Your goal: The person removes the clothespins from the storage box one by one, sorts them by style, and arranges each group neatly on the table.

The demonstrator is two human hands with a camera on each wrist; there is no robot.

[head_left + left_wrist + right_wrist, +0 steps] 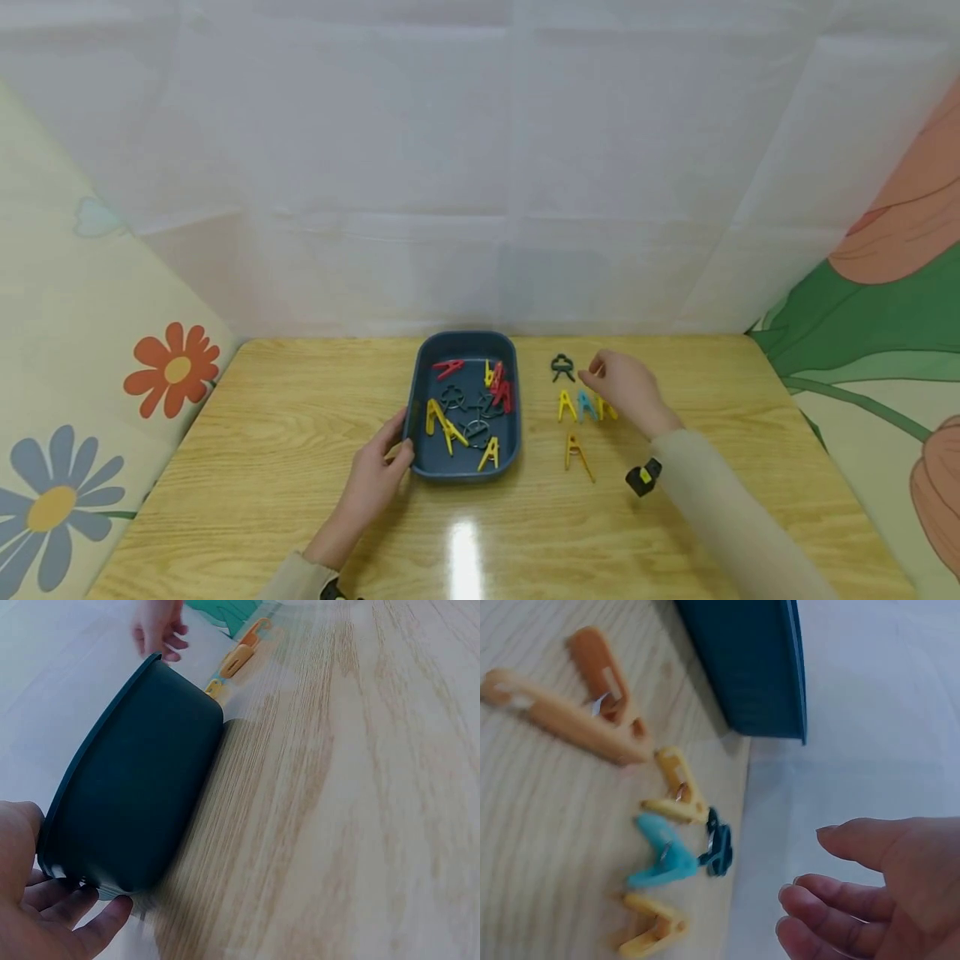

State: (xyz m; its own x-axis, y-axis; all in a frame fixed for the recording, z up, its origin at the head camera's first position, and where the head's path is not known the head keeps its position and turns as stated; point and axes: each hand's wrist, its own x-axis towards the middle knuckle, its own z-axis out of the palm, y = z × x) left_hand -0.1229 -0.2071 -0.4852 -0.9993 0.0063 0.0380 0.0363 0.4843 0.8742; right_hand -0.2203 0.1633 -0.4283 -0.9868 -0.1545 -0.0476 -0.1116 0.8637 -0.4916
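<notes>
Clips [677, 862] in blue bin [142, 772] and on counter [300, 392]; probably between pickups — left hand [377, 467] grips bin, right hand [628, 387] hovers, empty, fingers apart. Next grab likely needs a pinch.

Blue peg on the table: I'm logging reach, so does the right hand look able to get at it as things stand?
Probably yes: the right hand hovers close by, apparently empty, and nothing seems to cover the blue peg, though the yellow pegs on either side may leave little room.
</notes>
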